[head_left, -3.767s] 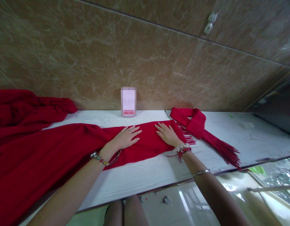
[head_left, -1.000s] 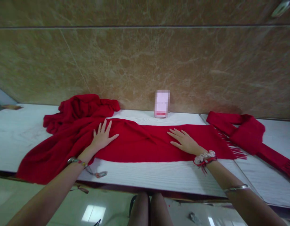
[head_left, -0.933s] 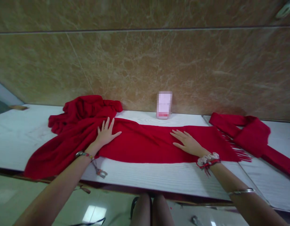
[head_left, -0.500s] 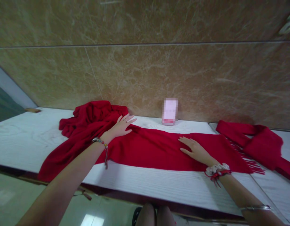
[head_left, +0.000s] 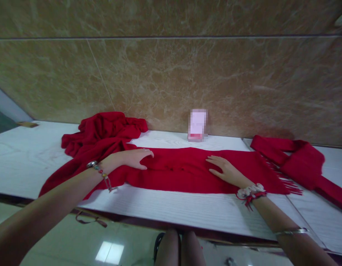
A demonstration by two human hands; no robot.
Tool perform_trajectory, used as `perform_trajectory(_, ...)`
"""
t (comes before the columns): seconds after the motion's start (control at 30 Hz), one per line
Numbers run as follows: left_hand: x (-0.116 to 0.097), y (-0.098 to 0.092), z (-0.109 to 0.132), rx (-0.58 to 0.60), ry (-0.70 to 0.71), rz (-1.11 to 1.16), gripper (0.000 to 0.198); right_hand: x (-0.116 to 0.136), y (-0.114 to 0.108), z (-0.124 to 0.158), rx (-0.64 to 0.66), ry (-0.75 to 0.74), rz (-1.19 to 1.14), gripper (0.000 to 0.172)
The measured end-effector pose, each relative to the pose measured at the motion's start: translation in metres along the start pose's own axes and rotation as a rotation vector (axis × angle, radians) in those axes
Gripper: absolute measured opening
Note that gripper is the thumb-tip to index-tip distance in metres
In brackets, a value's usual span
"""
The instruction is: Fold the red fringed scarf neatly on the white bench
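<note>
A red scarf [head_left: 182, 177] lies stretched along the white tabletop, its fringed end toward the right and the rest heaped in folds on the left. My left hand [head_left: 136, 158] rests on the scarf near the heap, fingers bent and thumb apart, with no cloth visibly pinched. Farther right, my right hand [head_left: 224, 170] lies flat on the smooth stretch, fingers extended. A second red cloth [head_left: 304, 162], folded over itself, sits to the right beside the fringe [head_left: 287, 181].
A pinkish, blurred-out phone-like object [head_left: 197, 125] leans against the brown marbled wall [head_left: 171, 74] behind the white table [head_left: 171, 205]. A small brown piece [head_left: 28, 124] is at the far left. A thin strap [head_left: 91, 220] hangs by the front edge.
My left hand has shifted left and nearer along the scarf, its fingers now more curled. The scarf's upper edge between my hands lies straighter. My right hand stays nearly in place.
</note>
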State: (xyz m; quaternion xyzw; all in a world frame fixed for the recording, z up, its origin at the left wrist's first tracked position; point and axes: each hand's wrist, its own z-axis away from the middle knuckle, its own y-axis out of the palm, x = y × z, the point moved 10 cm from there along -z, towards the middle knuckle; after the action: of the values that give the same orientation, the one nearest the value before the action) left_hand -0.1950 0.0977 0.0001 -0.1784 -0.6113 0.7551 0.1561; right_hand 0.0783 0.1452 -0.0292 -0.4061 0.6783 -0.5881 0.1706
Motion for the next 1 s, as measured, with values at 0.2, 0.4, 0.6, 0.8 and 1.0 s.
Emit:
perform_trajectory(0.2,-0.008,0.001,-0.001,0.047,0.012,-0.079,0.036,0.021,-0.009,0.005,0.016,-0.077,-0.038,0.038)
perform_trajectory(0.4,0.007,-0.015,0.010,-0.002,-0.071,-0.169,0.028,0.051,-0.012,0.012,0.033,-0.217,0.083,0.027)
perform_trajectory(0.6,0.002,-0.003,0.027,0.058,-0.116,-0.173,0.040,0.036,-0.027,0.014,-0.036,-0.079,0.011,0.038)
perform_trajectory(0.8,-0.009,0.009,0.047,0.078,-0.134,-0.141,0.045,0.022,-0.041,0.033,-0.003,-0.011,-0.153,0.035)
perform_trajectory(1.0,-0.012,0.046,0.062,0.219,-0.119,-0.171,0.053,0.041,-0.010,0.053,0.080,-0.166,-0.016,0.038)
